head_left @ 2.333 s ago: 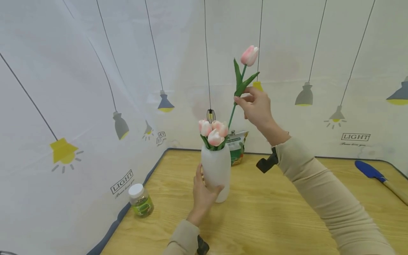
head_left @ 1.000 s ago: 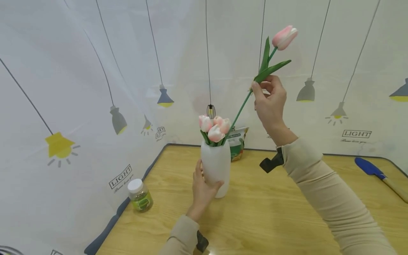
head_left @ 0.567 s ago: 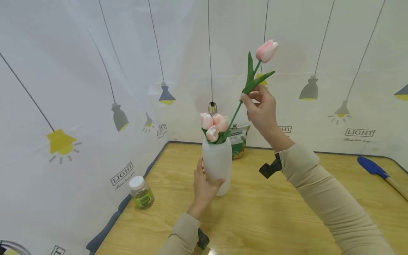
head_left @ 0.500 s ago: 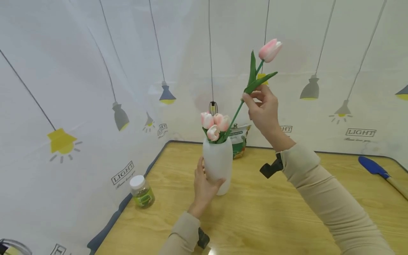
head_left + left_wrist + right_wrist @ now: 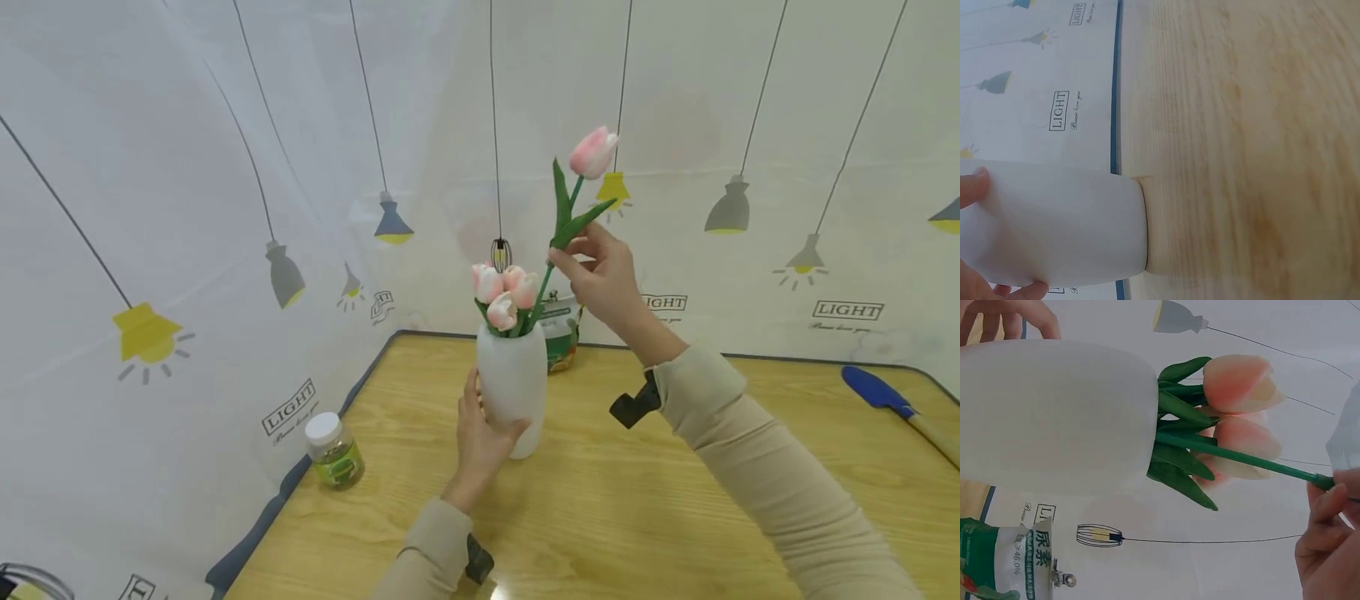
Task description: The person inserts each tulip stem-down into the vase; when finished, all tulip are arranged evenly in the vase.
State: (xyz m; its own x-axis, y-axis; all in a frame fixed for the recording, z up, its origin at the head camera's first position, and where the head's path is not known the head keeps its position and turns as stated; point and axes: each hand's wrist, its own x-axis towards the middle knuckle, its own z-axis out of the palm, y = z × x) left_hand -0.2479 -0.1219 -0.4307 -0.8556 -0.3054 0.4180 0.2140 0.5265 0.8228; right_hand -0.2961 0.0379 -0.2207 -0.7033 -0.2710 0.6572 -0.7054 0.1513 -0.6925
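Observation:
A white vase [image 5: 513,387] stands upright on the wooden table, with several pink-and-white tulips [image 5: 502,310] bunched in its mouth. Fingers and thumb of my left hand [image 5: 480,450] wrap its lower body; the left wrist view shows the vase base [image 5: 1129,231] down on the tabletop. My right hand [image 5: 600,271] pinches another tulip [image 5: 594,152] by its stem just below the leaves, above and right of the vase. In the right wrist view this green stem [image 5: 1241,456] slants into the vase mouth beside the other tulips. Its lower end is hidden inside.
Behind the vase stands a green-and-white pouch [image 5: 561,333] with a metal clip. A jar [image 5: 334,454] with a white lid sits near the table's left edge. At the far right lies a blue trowel [image 5: 873,390] with a wooden handle. A lamp-printed sheet [image 5: 420,100] encloses the back and left.
Over the last second the right hand has come down and left with the tulip, its stem now steeper and deeper in the vase. The left hand keeps its grip on the vase.

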